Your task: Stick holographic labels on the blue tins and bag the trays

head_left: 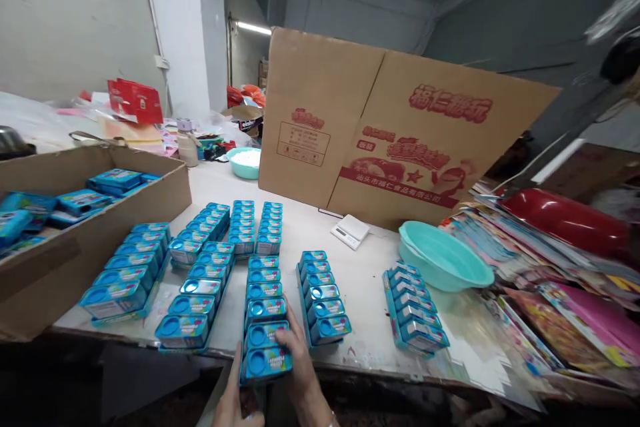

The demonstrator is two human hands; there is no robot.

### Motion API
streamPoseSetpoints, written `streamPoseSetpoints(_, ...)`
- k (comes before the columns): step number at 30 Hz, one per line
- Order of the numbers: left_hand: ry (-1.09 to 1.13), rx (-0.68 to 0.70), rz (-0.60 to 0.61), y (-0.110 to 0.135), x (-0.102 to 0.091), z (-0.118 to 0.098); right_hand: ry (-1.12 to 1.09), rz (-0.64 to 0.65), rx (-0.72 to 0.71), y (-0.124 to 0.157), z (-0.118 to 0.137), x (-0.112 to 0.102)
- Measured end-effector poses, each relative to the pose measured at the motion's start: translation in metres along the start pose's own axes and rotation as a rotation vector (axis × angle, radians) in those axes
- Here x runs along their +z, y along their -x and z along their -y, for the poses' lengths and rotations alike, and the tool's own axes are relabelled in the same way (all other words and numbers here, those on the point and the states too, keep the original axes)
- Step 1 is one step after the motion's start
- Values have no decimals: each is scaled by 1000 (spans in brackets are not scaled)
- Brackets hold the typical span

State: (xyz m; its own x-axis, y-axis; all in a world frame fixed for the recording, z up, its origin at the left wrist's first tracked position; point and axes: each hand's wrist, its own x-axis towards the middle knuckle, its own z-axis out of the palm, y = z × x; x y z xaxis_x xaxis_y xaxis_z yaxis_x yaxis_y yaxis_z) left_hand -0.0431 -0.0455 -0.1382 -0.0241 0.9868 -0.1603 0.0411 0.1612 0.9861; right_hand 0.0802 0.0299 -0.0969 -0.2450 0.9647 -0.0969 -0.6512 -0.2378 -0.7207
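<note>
Rows of small blue tins stand in blue trays on a white table [360, 280]. My left hand [234, 400] and my right hand [299, 363] clasp the near end of the middle tray of tins [264, 310] from both sides at the table's front edge, fingers wrapped round it. More trays of tins lie to the left [193, 300] and to the right [323, 297], with another further right [413, 310].
An open cardboard box [100, 227] with blue tins stands at the left. A large printed carton [390, 127] stands upright behind. A teal basin [443, 257], a small white scale [350, 231], stacked printed sheets [550, 280] and a red tray [565, 217] lie at right.
</note>
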Motion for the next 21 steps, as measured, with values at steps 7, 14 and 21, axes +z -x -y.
streamPoseSetpoints(7,86,90,281,-2,66,-74,193,-42,-164,31,126,-11)
streamPoseSetpoints(14,44,10,437,-48,103,-79,217,-103,-129,-6,159,-62)
streamPoseSetpoints(21,75,128,358,-7,50,-112,354,-281,-438,24,159,-72)
